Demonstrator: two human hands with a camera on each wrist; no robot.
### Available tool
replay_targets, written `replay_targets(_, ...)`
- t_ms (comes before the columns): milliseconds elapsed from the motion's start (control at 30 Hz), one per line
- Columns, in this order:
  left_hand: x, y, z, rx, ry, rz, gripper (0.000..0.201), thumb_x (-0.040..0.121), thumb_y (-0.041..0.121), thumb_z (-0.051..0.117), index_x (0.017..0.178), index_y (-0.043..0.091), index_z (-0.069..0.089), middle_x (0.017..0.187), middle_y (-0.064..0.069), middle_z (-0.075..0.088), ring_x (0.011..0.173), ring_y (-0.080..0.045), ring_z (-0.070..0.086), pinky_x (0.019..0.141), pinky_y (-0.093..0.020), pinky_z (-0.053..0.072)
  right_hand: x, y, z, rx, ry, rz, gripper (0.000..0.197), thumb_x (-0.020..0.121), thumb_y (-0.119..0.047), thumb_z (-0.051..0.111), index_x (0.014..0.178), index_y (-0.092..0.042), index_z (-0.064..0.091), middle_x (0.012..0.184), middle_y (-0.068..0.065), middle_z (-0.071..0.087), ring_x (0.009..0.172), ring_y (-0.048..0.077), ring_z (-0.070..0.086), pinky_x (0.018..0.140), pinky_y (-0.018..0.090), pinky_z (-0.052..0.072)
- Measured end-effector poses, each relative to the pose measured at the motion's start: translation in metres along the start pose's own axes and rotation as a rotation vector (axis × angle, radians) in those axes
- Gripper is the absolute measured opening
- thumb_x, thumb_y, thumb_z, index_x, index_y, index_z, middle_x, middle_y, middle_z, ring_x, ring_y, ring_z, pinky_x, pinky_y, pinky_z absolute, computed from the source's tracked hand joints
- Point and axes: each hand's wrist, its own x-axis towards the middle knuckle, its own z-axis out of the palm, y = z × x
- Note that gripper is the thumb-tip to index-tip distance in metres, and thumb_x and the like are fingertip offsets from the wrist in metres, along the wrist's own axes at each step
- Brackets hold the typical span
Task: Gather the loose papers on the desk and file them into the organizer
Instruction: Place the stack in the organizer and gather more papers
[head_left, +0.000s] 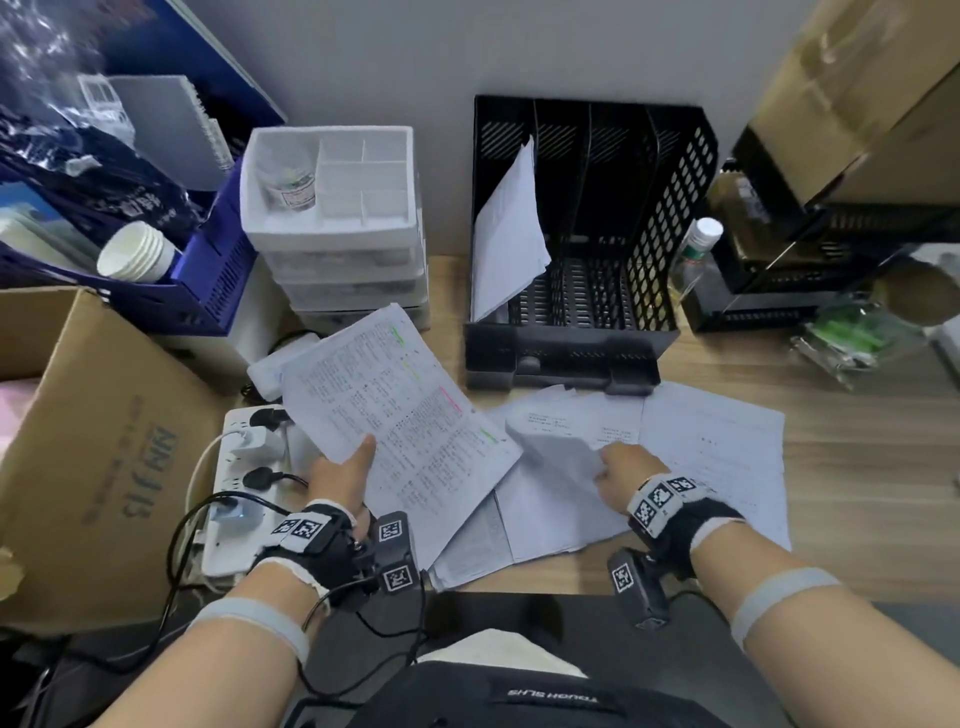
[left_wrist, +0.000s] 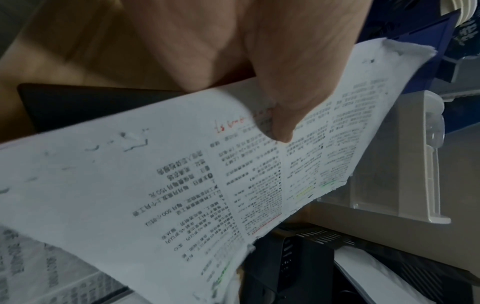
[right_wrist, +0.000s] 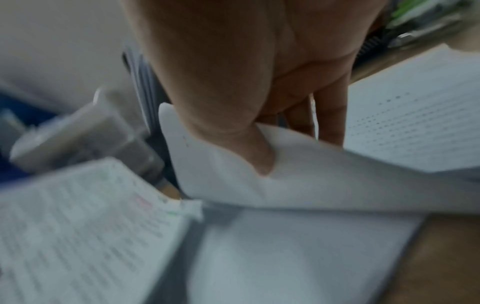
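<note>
My left hand (head_left: 347, 470) pinches a printed sheet with highlighter marks (head_left: 395, 415), thumb on top, and holds it raised above the desk's left side; the left wrist view shows that thumb (left_wrist: 281, 123) pressed on the printed sheet (left_wrist: 182, 185). My right hand (head_left: 621, 467) pinches the bent edge of a white sheet (head_left: 558, 441) lifted from the loose papers (head_left: 711, 441) spread on the desk. In the right wrist view the thumb (right_wrist: 259, 156) lies on that curled white sheet (right_wrist: 298, 181). The black organizer (head_left: 587, 312) stands at the back, with some papers (head_left: 511, 234) in its left slot.
A white drawer unit (head_left: 337, 260) stands left of the organizer, a power strip (head_left: 244, 467) with plugs and a cardboard box (head_left: 93, 441) lie at the left. A bottle (head_left: 696, 260) and black trays (head_left: 831, 249) sit at the right. Bare wood shows at the right front.
</note>
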Motion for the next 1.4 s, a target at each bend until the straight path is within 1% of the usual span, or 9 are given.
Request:
replay_targets(233, 0.007, -0.009, 0.002, 0.078, -0.072, -0.023, 0.073, 0.066, 0.055, 0.083, 0.121, 0.010, 0.064, 0.123, -0.010, 0.071, 0.111, -0.033, 0.068, 0.094, -0.049, 0.056, -0.028, -0.042, -0.050, 0.530, 0.609, -0.226, 0.016, 0.094, -0.013, 0.051, 0.099, -0.004, 0.064, 0.099, 0.018, 0.063, 0.091, 0.035, 0.059, 0.080, 0.035, 0.046)
replay_targets(367, -0.041, 0.015, 0.025, -0.093, -0.324, -0.112, 0.031, 0.102, 0.011, 0.053, 0.132, 0.008, 0.054, 0.122, -0.008, 0.067, 0.097, -0.025, 0.070, 0.065, -0.031, 0.061, -0.033, -0.085, -0.049, 0.555, 0.384, -0.478, 0.024, 0.095, -0.020, 0.053, 0.116, -0.013, 0.061, 0.100, 0.005, 0.063, 0.081, 0.020, 0.063, 0.072, 0.035, 0.056)
replay_targets(600, -0.069, 0.033, 0.053, -0.084, -0.601, -0.059, 0.067, 0.086, 0.054, 0.054, 0.139, 0.013, 0.052, 0.130, -0.014, 0.068, 0.123, -0.029, 0.064, 0.104, -0.048, 0.050, -0.028, -0.137, -0.042, 0.528, 0.163, -0.587, 0.053, 0.099, -0.025, 0.045, 0.149, -0.021, 0.028, 0.124, 0.011, 0.063, 0.103, 0.030, 0.064, 0.092, 0.039, 0.052)
replay_targets(700, -0.064, 0.033, 0.047, 0.041, -0.671, 0.025, 0.059, 0.082, 0.038, 0.074, 0.136, 0.021, 0.056, 0.133, -0.013, 0.067, 0.126, -0.033, 0.061, 0.107, -0.057, 0.043, -0.029, -0.139, -0.041, 0.644, -0.037, -0.662, 0.051, 0.102, -0.036, 0.038, 0.151, -0.025, 0.029, 0.129, 0.011, 0.059, 0.110, 0.024, 0.061, 0.101, 0.041, 0.048)
replay_targets(800, -0.057, 0.032, 0.040, 0.103, -0.593, 0.068, 0.036, 0.094, 0.005, 0.061, 0.129, 0.014, 0.060, 0.124, -0.015, 0.071, 0.118, -0.036, 0.066, 0.099, -0.056, 0.051, -0.027, -0.132, -0.042, 0.666, -0.157, -0.715, 0.043, 0.104, -0.039, 0.031, 0.138, -0.025, 0.054, 0.134, 0.005, 0.059, 0.120, 0.013, 0.054, 0.105, 0.031, 0.041)
replay_targets(933, -0.043, 0.028, 0.024, -0.010, -0.389, -0.042, 0.031, 0.098, 0.003, 0.056, 0.129, 0.005, 0.059, 0.122, -0.022, 0.071, 0.112, -0.043, 0.067, 0.091, -0.061, 0.054, 0.005, -0.094, -0.027, 0.680, 0.162, -0.564, 0.031, 0.095, -0.021, 0.056, 0.126, -0.016, 0.062, 0.125, 0.007, 0.061, 0.111, 0.017, 0.059, 0.103, 0.036, 0.045)
replay_targets(1100, -0.039, 0.038, 0.004, -0.115, -0.034, -0.029, 0.028, 0.097, 0.014, 0.062, 0.124, 0.008, 0.061, 0.124, -0.011, 0.069, 0.119, -0.035, 0.063, 0.081, -0.043, 0.055, 0.038, -0.017, 0.022, 0.310, -0.014, -0.093, 0.057, 0.081, -0.033, 0.068, 0.133, -0.023, 0.045, 0.131, 0.012, 0.049, 0.113, 0.027, 0.056, 0.096, 0.040, 0.049)
replay_targets(1267, -0.037, 0.040, -0.015, -0.048, 0.105, 0.018, 0.057, 0.095, 0.030, 0.065, 0.141, 0.000, 0.049, 0.141, -0.014, 0.058, 0.130, -0.031, 0.056, 0.092, -0.031, 0.043, 0.038, -0.024, 0.069, -0.140, -0.040, -0.058, 0.105, 0.062, -0.073, 0.066, 0.140, -0.013, 0.030, 0.139, 0.015, 0.030, 0.128, 0.034, 0.034, 0.104, 0.045, 0.039)
replay_targets(1400, -0.039, 0.038, -0.017, -0.039, 0.162, -0.006, 0.053, 0.096, 0.027, 0.064, 0.140, 0.000, 0.050, 0.139, -0.016, 0.059, 0.126, -0.033, 0.058, 0.091, -0.032, 0.044, 0.039, -0.050, 0.092, -0.133, -0.110, 0.030, 0.143, 0.056, -0.070, 0.074, 0.151, -0.014, -0.017, 0.158, 0.018, -0.012, 0.145, 0.041, -0.003, 0.106, 0.061, 0.034)
